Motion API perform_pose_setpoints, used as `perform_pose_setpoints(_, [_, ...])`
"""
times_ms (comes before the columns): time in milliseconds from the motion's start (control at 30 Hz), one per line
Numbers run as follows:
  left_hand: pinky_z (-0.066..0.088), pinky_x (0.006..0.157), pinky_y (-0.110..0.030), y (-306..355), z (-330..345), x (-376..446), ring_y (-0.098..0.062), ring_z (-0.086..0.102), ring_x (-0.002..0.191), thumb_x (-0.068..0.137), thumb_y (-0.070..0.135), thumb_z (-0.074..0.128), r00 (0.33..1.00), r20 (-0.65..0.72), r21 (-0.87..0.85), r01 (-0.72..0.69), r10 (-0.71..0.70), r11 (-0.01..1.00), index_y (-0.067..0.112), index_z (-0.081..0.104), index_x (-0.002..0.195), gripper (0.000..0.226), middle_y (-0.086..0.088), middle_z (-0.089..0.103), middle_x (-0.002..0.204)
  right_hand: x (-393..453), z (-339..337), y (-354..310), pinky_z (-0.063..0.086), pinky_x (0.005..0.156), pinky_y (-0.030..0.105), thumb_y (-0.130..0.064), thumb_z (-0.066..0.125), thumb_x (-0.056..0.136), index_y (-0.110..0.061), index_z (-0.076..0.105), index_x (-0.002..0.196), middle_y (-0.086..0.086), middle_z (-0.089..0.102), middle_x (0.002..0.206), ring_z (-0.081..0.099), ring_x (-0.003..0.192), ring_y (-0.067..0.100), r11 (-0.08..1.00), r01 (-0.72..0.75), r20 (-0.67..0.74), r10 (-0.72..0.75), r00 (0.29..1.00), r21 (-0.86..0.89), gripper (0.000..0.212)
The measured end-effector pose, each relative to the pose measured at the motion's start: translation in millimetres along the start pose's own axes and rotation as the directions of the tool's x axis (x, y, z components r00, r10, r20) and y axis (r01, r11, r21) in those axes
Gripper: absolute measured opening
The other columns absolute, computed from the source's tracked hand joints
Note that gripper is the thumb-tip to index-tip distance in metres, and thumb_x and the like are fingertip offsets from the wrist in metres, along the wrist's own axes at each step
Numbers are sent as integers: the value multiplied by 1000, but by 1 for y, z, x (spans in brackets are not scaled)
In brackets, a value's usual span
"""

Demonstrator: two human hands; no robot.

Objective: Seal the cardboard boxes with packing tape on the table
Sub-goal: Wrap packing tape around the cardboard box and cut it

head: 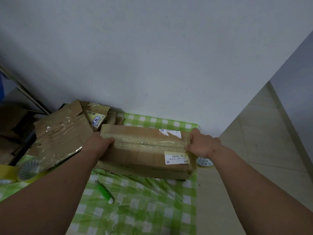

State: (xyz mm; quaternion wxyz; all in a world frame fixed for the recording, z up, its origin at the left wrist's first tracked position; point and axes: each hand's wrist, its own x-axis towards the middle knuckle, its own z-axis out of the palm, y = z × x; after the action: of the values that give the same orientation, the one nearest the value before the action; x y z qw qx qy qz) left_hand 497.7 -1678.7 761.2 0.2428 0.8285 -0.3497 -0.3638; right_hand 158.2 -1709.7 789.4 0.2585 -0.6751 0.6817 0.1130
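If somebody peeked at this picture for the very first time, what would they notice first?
Probably the big cardboard box in the middle of the green checked tablecloth, with shiny tape along its top seam. The left hand and the right hand hold its two ends. A green utility knife lies in front of the box, and flattened cardboard is piled to the left.

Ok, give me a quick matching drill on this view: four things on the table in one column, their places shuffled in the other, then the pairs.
Things:
1. cardboard box
2. green utility knife
3. tape rolls
4. flattened cardboard

Places:
A. far left edge of the table
B. between the left hand and right hand
C. on the checked cloth, nearer than the box
D. left of the box, glossy with old tape

Pairs: 1-B, 2-C, 3-A, 4-D
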Motion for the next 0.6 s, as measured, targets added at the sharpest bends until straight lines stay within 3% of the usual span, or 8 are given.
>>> perform_pose_setpoints(100, [46,94,-43,1,-1,-2,-39,56,109,90,19,66,995,-94,-4,28,-29,1000,0,53,126,43,-24,59,122,-4,0,1,30,96,42,-48,53,91,-32,15,144,-1,63,117,56,115,28,998,-10,3,10,1000,59,67])
perform_pose_setpoints(167, [44,90,-41,-1,-2,-3,-37,56,106,91,19,65,995,-93,1,33,-33,999,0,51,124,41,-25,57,120,-7,0,0,28,104,43,-50,49,92,-38,3,153,1,57,136,50,127,29,1000,-11,23,11,1000,14,78])
perform_pose_setpoints(233, [45,93,-40,-3,-4,-5,-36,55,108,92,25,65,997,-67,4,29,-29,1000,1,52,126,44,-22,57,123,-11,-1,-3,27,105,43,-48,49,91,-39,14,152,0,55,139,49,128,29,1000,-12,10,12,1000,15,71])
perform_pose_setpoints(333, [43,102,-46,-6,-7,-13,-39,53,118,91,39,63,997,-67,83,31,-25,996,3,52,133,56,-22,55,132,-17,-2,-7,27,100,42,-41,55,88,-36,28,144,-2,61,125,54,119,26,996,-27,-5,28,1000,83,63])
perform_pose_setpoints(500, [41,102,-44,10,-6,-24,-41,51,122,94,34,61,993,-104,152,-35,52,988,-1,50,136,56,-25,54,134,-26,-6,-3,37,95,39,-39,63,84,-27,36,135,-5,58,109,56,108,22,993,-40,29,36,999,114,59])
perform_pose_setpoints(600, [40,96,-39,34,-4,-29,-38,52,120,93,29,62,977,-134,196,-140,168,971,2,52,134,50,-23,57,130,-35,-8,5,46,92,39,-55,64,82,-22,41,124,-4,58,115,56,106,21,977,-81,32,77,997,196,59])
